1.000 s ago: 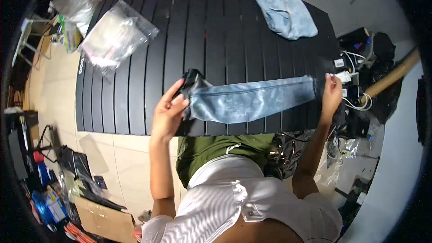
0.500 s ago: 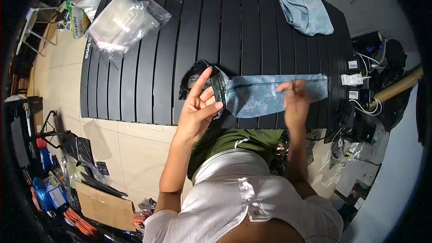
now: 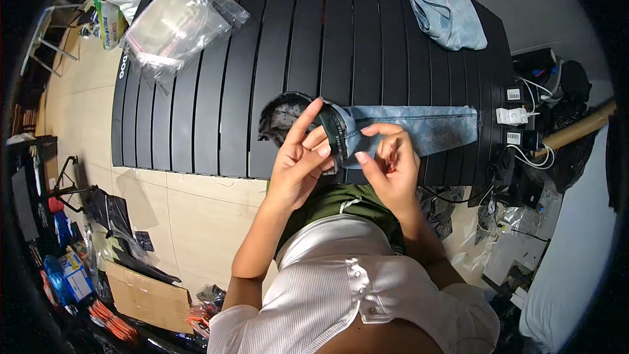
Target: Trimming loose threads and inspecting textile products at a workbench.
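A long blue-grey patterned piece of fabric (image 3: 426,121) lies across the slatted table, tapering toward its far right end. Its left end has a dark band (image 3: 335,134) and a dark, dotted, open-looking section (image 3: 282,113). My left hand (image 3: 298,157) pinches the band between thumb and curled fingers, the index finger stretched out past it. Just right of the band is my right hand (image 3: 392,164), its thumb and forefinger apart and close to the cloth. Its other fingers are curled round something small and reddish (image 3: 392,161), which is mostly hidden.
Clear plastic bags (image 3: 177,30) lie at the table's far left. Another folded blue piece of fabric (image 3: 445,10) rests at the far right. Cables and a white plug (image 3: 514,116) sit along the right edge. A cardboard sheet (image 3: 151,298) is on the floor at left.
My right hand has come left from over the middle of the fabric to beside the dark band. The band has turned and shifted slightly right in my left hand.
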A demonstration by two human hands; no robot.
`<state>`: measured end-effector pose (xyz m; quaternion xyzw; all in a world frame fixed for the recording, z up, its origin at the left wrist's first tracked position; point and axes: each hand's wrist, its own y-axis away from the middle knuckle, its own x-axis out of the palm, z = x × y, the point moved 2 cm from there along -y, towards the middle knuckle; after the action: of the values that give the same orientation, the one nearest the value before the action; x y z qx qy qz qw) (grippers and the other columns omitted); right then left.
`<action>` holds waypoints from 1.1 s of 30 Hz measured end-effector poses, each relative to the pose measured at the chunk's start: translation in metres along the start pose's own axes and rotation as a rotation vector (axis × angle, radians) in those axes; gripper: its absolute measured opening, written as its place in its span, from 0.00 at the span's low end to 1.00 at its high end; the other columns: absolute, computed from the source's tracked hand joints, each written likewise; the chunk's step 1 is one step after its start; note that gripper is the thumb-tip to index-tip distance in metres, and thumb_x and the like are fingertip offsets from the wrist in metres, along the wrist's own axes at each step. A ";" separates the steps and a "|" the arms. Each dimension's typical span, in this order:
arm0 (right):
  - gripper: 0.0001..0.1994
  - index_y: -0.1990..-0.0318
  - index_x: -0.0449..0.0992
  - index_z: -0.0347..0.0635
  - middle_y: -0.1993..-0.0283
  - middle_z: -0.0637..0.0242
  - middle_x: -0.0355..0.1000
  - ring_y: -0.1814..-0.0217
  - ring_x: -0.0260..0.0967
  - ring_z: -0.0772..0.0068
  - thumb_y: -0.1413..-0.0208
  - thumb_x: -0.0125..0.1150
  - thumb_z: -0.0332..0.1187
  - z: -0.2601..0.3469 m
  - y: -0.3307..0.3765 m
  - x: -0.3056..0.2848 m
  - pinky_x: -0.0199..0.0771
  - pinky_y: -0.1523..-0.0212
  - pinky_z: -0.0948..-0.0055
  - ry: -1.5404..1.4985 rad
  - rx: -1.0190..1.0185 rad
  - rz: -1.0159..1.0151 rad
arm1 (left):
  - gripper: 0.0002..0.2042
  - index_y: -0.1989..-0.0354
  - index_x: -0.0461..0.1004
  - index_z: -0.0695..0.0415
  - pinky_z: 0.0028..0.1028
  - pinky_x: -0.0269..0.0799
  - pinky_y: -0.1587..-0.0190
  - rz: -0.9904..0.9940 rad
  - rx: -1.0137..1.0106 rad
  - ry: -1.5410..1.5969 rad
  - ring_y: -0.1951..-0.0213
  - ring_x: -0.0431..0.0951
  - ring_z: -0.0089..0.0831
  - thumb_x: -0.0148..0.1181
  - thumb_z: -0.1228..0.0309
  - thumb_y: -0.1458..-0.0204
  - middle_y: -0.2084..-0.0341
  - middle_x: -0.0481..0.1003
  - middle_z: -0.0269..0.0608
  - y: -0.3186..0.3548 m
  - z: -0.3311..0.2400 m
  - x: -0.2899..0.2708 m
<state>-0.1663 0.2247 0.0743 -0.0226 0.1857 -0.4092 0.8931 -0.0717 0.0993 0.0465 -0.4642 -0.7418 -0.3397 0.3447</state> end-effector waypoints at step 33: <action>0.13 0.65 0.64 0.36 0.78 0.58 0.68 0.79 0.69 0.62 0.49 0.61 0.34 -0.017 0.033 0.001 0.66 0.78 0.73 0.346 0.172 0.183 | 0.49 0.35 0.27 0.34 0.27 0.69 0.52 -0.107 0.100 0.057 0.48 0.68 0.33 0.44 0.94 0.56 0.43 0.54 0.48 0.014 0.030 0.002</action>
<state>-0.1476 0.2483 0.0522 0.1413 0.3019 -0.3383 0.8800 -0.0652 0.1297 0.0355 -0.3962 -0.7716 -0.3332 0.3696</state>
